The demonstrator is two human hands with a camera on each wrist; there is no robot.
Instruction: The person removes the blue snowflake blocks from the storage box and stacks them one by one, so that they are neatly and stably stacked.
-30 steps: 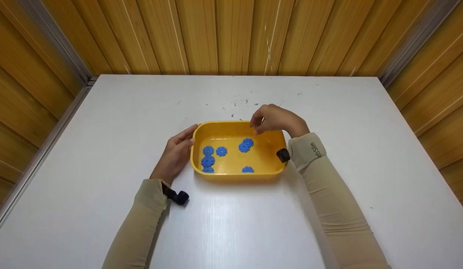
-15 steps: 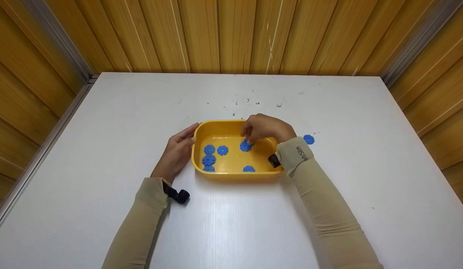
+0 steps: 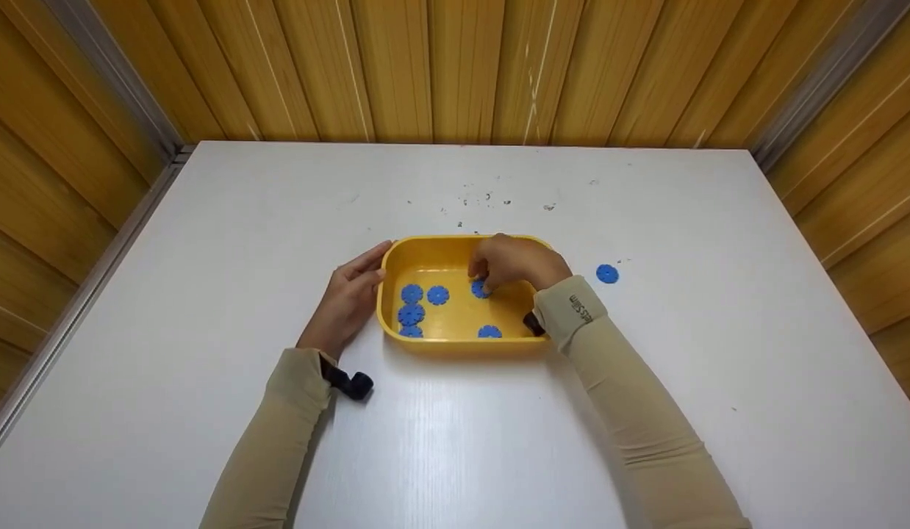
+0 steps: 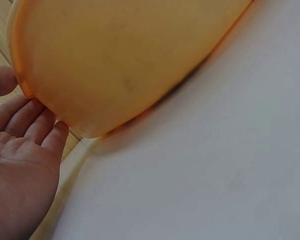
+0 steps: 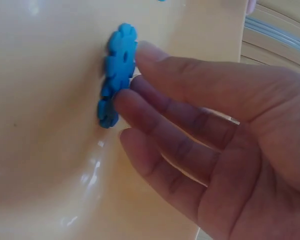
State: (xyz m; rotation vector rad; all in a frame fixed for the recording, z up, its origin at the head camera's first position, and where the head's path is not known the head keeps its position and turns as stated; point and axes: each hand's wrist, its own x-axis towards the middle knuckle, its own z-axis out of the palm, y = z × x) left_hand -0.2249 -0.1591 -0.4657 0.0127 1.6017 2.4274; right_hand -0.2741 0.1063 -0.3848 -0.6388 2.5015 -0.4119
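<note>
A yellow plastic tub [image 3: 455,321] stands mid-table in the head view, with several blue notched snowflake discs [image 3: 411,315] on its floor. My left hand [image 3: 350,290] holds its left end, thumb at the rim and fingers along the outer wall. In the left wrist view those fingertips [image 4: 50,127] touch the wall under the lip. Inside the tub, my right hand [image 3: 515,261] has thumb and fingertips at the edges of a snowflake disc [image 5: 121,56]. A second disc [image 5: 108,114] lies partly under it. The right hand partly covers these two in the head view.
One snowflake disc [image 3: 607,273] lies on the white table [image 3: 455,441], right of the tub. Another disc [image 3: 489,332] sits by the tub's near wall. Wood-patterned panels [image 3: 455,73] rise behind the table and at both sides.
My right hand has moved left and down into the tub, onto the overlapping discs. A disc on the table to the right has come into view. My left hand stays at the tub.
</note>
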